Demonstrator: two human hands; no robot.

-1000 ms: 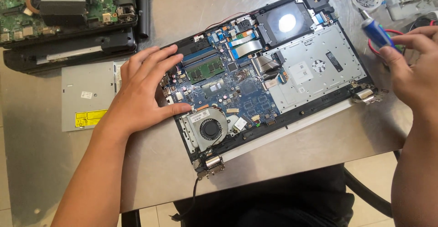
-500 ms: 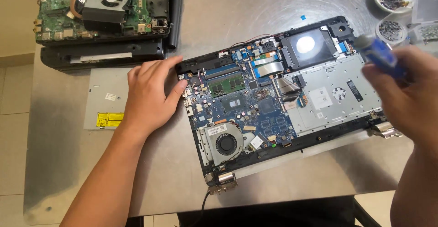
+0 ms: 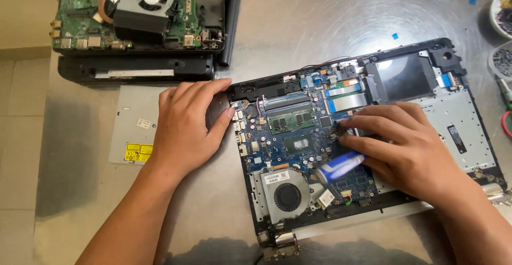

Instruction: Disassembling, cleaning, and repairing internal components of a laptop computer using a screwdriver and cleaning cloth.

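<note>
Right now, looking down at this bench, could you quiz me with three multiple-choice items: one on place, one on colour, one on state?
1. Where does the left hand rest?
A. At the left edge of the opened laptop
B. On the second laptop
C. In a bowl

2. What colour is the handle of the screwdriver in the right hand?
A. Red
B. Blue and white
C. Green

3. In what state is the opened laptop?
A. Lid shut
B. Cover off, blue board and fan bare
C. Wrapped

A: its fingers lie against that edge.
B: the handle shows under the fingers.
B: parts lie exposed.
</note>
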